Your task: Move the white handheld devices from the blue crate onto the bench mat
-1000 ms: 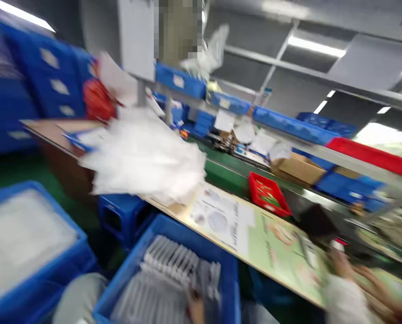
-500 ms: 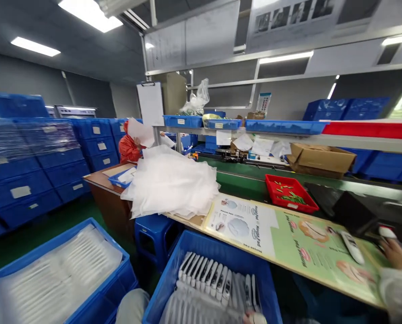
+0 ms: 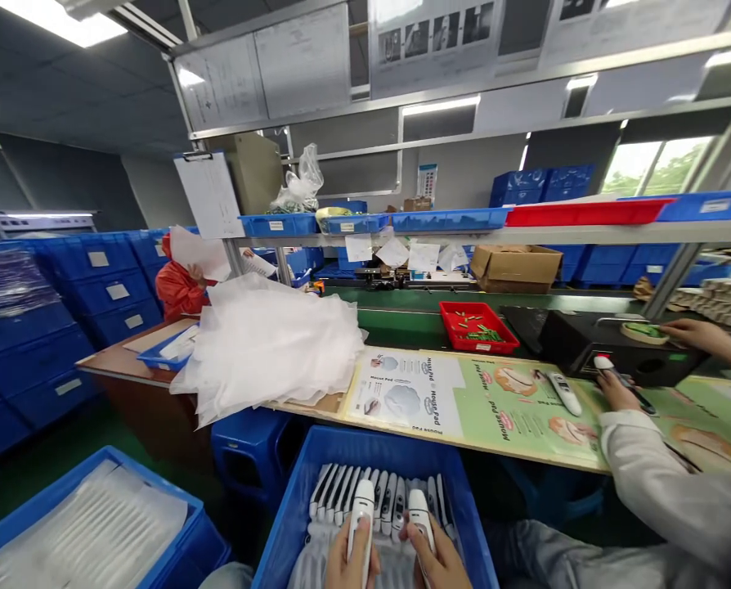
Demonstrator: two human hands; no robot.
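Note:
My left hand [image 3: 350, 559] and my right hand [image 3: 439, 558] are just above a blue plastic crate [image 3: 365, 442] at the bottom of the view. Each grips a slim white handheld device, the left one [image 3: 361, 515] and the right one [image 3: 420, 519]. Several more white devices [image 3: 341, 493] stand in tight rows in the crate, on a layer of clear plastic trays. A co-worker's gloved or bare hand detail is hard to tell, but a grey-sleeved hand [image 3: 616, 391] holds a white device on a black machine [image 3: 611, 352].
A long table [image 3: 322, 402] carries printed mouse pad sheets [image 3: 405, 393] and a heap of white plastic film [image 3: 267, 352]. A red tray [image 3: 479, 327] holds small green parts. Another blue crate [image 3: 83, 523] sits at lower left. A person in orange [image 3: 178, 290] stands beyond.
The blurred, tilted view has steadied and turned level. Both my hands have come up into view over the crate, each gripping a white device. The co-worker's hands have shifted at the black machine.

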